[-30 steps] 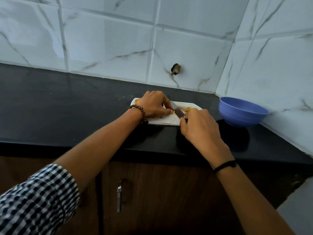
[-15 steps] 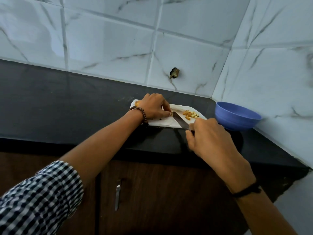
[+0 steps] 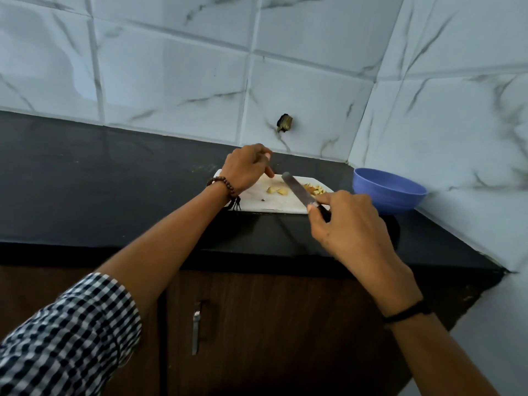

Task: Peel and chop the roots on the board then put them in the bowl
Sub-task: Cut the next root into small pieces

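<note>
A white cutting board (image 3: 274,204) lies on the black counter. Two pale yellow root pieces (image 3: 277,190) sit at its middle, and a small pile of chopped bits (image 3: 314,189) lies toward its right end. My right hand (image 3: 345,224) grips the knife (image 3: 297,190) by its dark handle, index finger along the top; the blade slants up-left over the board between the pieces and the pile. My left hand (image 3: 248,167) hovers over the board's far left, fingers loosely curled, one fingertip pointing down at the board. The blue bowl (image 3: 388,192) stands right of the board.
The black counter (image 3: 114,181) runs left, backed by a white marble-tile wall with a small dark fitting (image 3: 284,122). A side wall closes in just right of the bowl. Brown cabinet doors with a metal handle (image 3: 196,327) are below the counter edge.
My left hand lifted off the root pieces, which now lie uncovered on the board. My right hand raised the knife, so its blade angles above the board instead of pressing down.
</note>
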`<state>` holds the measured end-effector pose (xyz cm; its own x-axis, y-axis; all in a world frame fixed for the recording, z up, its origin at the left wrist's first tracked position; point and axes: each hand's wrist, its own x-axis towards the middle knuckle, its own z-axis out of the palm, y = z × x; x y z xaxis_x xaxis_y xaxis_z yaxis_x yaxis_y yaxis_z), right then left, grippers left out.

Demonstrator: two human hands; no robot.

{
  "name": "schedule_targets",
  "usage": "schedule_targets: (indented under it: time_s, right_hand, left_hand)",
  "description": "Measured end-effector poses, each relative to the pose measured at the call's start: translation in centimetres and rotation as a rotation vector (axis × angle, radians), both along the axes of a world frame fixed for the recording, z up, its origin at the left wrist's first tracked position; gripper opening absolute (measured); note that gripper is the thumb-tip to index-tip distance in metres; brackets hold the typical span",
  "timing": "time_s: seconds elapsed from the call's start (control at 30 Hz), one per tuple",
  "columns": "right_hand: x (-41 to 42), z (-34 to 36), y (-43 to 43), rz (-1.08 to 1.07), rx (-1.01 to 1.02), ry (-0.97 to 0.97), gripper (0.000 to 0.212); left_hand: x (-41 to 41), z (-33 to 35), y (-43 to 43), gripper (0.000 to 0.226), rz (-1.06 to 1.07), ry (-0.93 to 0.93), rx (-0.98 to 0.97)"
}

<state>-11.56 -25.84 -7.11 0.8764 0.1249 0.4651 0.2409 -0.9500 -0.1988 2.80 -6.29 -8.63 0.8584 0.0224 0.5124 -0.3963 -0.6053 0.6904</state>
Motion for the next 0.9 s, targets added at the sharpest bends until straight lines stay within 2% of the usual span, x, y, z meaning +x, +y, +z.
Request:
schedule_targets:
  time_s: [0.1,0.17,0.27,0.37,0.47,0.6,0.9]
  right_hand:
    - [0.1,-0.2,1.3,0.048,-0.033,0.014,0.032]
    - [0.5,-0.4,1.9,0.074,-0.058,0.033,0.032]
    - [1.0,-0.6,1.9,0.053,-0.086,0.036,0.031]
    - [1.6,-0.7,0.6,-0.016,-0.068,0.039,0.031]
    - [2.5,-1.0,-0.9,-0.070,-0.045,0.046,0.032]
    - [3.2,-1.2,-2.0,-0.106,-0.032,0.052,0.033]
    - [3.8,-1.8,0.1,-0.006,0.016,-0.065,0.032]
  left_hand:
    - [0.4,0.0,0.5,0.024,0.123,-0.058,-0.056]
    - [0.4,0.1,0.9,0.025,0.229,-0.092,-0.027]
    - [0.1,0.4,1.2,0.027,0.397,-0.099,0.099]
    - [0.3,0.2,1.7,0.027,0.480,-0.027,0.234]
    - [0.4,0.1,2.1,0.023,0.476,0.068,0.298]
    - [0.7,-0.3,2.4,0.029,0.426,0.128,0.344]
    - [1.6,-1.3,2.3,0.030,0.326,0.117,0.507]
